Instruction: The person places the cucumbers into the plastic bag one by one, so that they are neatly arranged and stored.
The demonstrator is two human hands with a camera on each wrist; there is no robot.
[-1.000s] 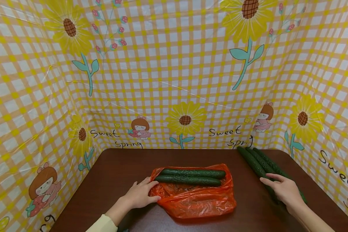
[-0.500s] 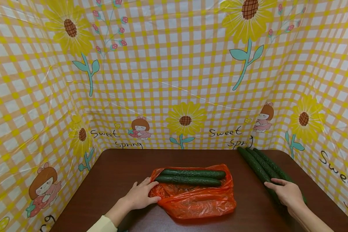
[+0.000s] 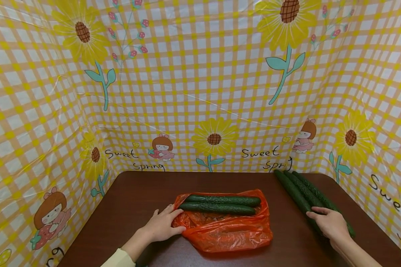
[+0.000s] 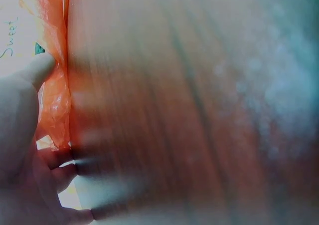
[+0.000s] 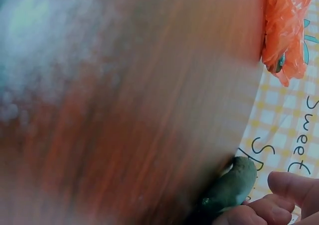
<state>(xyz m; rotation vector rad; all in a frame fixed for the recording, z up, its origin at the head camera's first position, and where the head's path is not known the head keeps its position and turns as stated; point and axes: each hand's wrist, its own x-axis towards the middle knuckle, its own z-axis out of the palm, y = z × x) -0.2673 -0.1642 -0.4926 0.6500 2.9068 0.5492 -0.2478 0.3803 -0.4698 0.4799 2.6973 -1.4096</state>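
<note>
On the brown table (image 3: 147,185) lies an orange plastic bag (image 3: 230,235), its mouth spread wide. Two dark green cucumbers (image 3: 220,204) lie side by side in it. My left hand (image 3: 158,224) rests at the bag's left end, thumb and index finger apart on the crumpled plastic; in the left wrist view the other fingers (image 4: 65,177) are spread. At the right, three cucumbers (image 3: 297,189) lie slantwise together. My right hand (image 3: 331,224) grips the leftmost of them near its front part, hiding its lower end. The right wrist view shows one cucumber end (image 5: 239,175) beside my curled fingers.
A checked cloth (image 3: 200,85) with sunflowers and lettering stands behind the table and along both sides. The right-hand cucumbers reach the table's back edge. Bare table lies between them and the bag.
My right hand has slid slightly back toward me and to the right along the cucumbers, its fingers drawing closer together. The left hand and the bag have stayed put.
</note>
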